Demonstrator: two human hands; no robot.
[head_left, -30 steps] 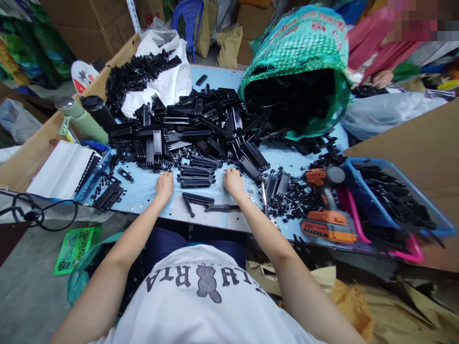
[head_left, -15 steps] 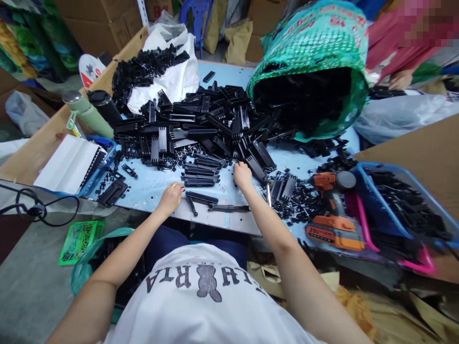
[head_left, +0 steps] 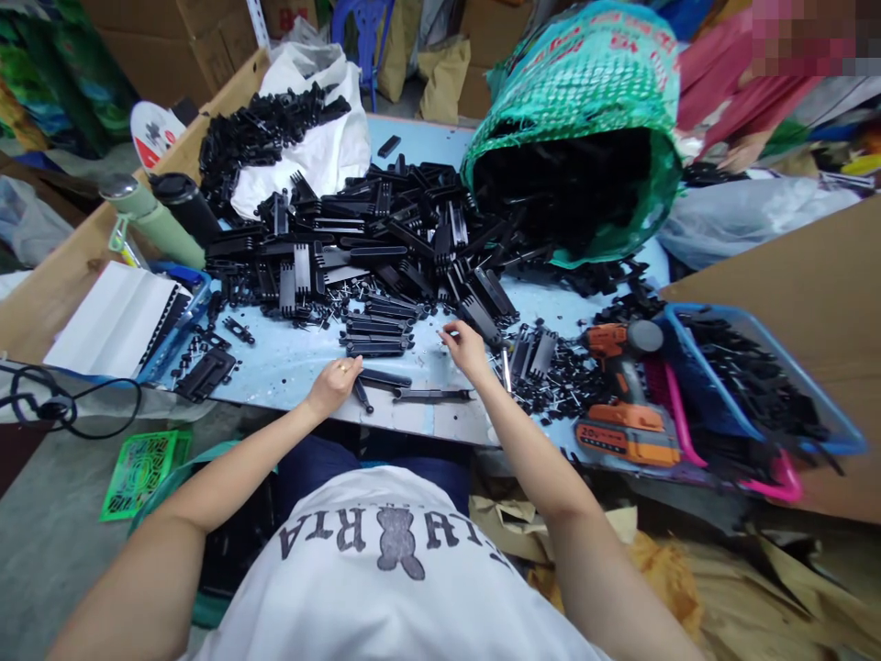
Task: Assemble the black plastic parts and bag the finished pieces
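My left hand [head_left: 335,384] is closed, its thumb and fingertips pressed together at the near ends of two black plastic bars [head_left: 386,378] that lie at an angle to each other. Whatever sits between those fingertips is hidden. To the right, my right hand [head_left: 464,349] hovers low over the blue table top, fingers curled in a pinch; anything in it is too small to name. Between and beyond both hands lies a neat row of black plastic bars [head_left: 377,338]. Another slim black bar [head_left: 433,395] rests along the table's near edge.
Behind the row spreads a heap of black plastic parts [head_left: 385,220], with a green woven sack [head_left: 571,119] opening onto it. An orange cordless drill [head_left: 626,395] stands right, beside loose screws and a blue bin [head_left: 763,367]. Bottles [head_left: 158,220] stand left. A co-worker's hand [head_left: 743,151] is far right.
My right hand has drawn back slightly from the parts heap, and its fingers now show in a pinch. My left hand has shifted a little right, over the bar ends. The view has turned slightly.
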